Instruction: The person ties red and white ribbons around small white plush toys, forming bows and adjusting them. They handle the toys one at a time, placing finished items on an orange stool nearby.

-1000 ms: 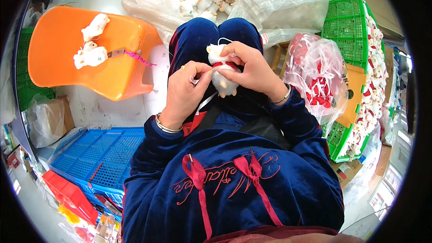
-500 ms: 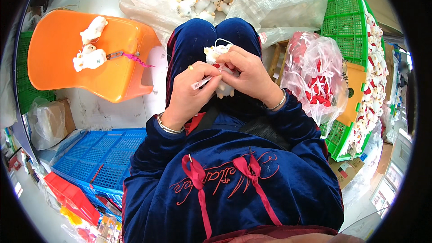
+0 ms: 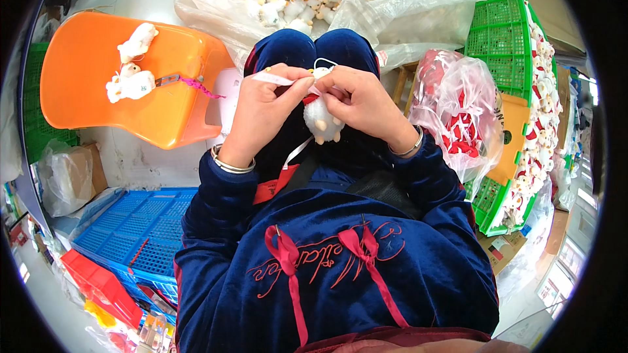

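Note:
A small white plush animal (image 3: pixel 319 121) with a red band (image 3: pixel 310 99) at its neck hangs over my lap, its legs pointing toward me. My right hand (image 3: pixel 363 101) is closed on its head and neck from the right. With thumb and forefinger, my left hand (image 3: pixel 265 111) pinches a narrow white strip (image 3: pixel 275 79) beside the plush's neck. A white cord loop (image 3: pixel 324 61) stands out above the toy's head. The fingers partly cover its head. Lower on my lap lie a red piece (image 3: pixel 275 187) and another white strip (image 3: pixel 299 151).
Two white plush animals (image 3: pixel 133 85) lie on the orange chair (image 3: pixel 72 82) at left, by a pink braided cord (image 3: pixel 199 87). A large plastic bag (image 3: pixel 418 19) of plush toys stands ahead. At right are a bag of red pieces (image 3: pixel 461 117) and a green crate (image 3: pixel 500 46); blue crates (image 3: pixel 140 222) stand lower left.
My left hand has moved up and a little left, drawing the white strip beside the toy's neck. More of the plush's body now shows, and a white strip on my lap has come into sight.

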Available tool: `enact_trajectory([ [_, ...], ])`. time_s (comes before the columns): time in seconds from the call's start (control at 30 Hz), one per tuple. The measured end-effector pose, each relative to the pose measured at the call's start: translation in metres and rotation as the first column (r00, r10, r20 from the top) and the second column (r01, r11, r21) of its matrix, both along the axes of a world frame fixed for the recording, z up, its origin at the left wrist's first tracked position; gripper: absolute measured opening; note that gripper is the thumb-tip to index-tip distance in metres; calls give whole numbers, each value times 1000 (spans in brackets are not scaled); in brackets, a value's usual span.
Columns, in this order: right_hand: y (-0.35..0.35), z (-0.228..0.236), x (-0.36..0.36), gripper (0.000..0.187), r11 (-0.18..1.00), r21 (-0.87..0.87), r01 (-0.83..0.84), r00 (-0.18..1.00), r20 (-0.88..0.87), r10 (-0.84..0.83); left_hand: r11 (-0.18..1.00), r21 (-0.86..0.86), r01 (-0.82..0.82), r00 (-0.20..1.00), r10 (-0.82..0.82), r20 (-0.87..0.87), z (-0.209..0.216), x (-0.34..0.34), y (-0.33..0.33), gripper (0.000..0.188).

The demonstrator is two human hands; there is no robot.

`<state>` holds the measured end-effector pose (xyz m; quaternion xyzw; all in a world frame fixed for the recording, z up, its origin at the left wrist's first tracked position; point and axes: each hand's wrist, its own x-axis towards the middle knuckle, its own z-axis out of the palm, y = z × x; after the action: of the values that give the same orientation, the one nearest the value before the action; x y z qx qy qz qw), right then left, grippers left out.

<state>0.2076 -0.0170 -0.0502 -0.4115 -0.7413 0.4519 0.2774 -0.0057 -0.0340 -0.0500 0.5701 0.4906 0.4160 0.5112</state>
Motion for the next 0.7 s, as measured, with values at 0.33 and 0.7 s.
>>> enact_trajectory([
  [0.33,1,7,-7,11,994,105,21,992,119,-34,986,-112,126,992,-126,2,17,1,9,16],
  [0.7,-12,-2,-11,8,976,138,168,980,85,-181,865,-322,385,921,-336,199,9,-28,-6,13],
])
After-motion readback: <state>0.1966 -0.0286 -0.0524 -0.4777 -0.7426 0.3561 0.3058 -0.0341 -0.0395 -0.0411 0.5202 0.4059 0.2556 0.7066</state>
